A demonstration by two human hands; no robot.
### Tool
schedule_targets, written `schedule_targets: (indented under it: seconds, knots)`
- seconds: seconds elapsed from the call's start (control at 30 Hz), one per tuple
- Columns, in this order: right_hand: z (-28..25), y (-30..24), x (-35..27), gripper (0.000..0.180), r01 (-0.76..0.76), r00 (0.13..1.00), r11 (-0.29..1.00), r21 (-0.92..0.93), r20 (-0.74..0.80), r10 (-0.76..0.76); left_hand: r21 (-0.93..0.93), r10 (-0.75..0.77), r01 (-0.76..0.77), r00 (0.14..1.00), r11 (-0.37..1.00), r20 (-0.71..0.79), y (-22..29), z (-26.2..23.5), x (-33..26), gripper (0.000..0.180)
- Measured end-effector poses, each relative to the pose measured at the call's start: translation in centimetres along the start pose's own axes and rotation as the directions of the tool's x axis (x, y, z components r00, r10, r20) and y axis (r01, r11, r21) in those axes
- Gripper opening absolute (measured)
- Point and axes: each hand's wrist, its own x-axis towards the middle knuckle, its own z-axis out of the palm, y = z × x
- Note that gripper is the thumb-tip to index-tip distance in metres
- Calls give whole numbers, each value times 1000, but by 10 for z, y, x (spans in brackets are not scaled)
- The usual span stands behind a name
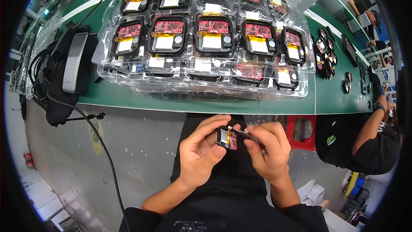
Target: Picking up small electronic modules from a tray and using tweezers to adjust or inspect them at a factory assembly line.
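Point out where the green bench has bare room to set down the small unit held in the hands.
Bare green bench shows right of the clear trays, before the loose black parts. A thin strip runs along the front edge below the trays. The middle is crowded with trays; the left holds a grey box and cables. Left hand and right hand hold the unit.

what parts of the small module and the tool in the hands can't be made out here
Head view only:
- Small module: its underside and left edge are hidden by the left hand.
- Thin metal tool: its handle is hidden in the right hand; its tip is too small to identify.
- Clear trays: glare blurs the lower layers.
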Motion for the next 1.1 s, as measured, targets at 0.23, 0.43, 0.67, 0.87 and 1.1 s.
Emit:
schedule_targets:
  seconds: [0.23,0.43,0.67,0.87,1.1]
  knots:
    - [5,14,-6,29,161,987,984,-82,-3,-162,-2,-52,52,999,999,0,-6,-4,-2,64]
    - [6,12,-9,15,172,985,974,-146,7,-173,-3,-62,62,998,998,-1,-7,-4,-5,63]
    - [10,14,-9,19,55,998,998,13,-11,-54,9,-84,84,996,996,-7,-5,-6,-6,63]
    - [12,11,-14,14,55,998,997,-52,-13,-55,11,-109,109,994,994,-6,-7,-6,-9,64]
    - [14,11,-16,13,102,994,990,-94,-40,-106,16,-106,106,994,994,-15,-8,-4,-9,63]
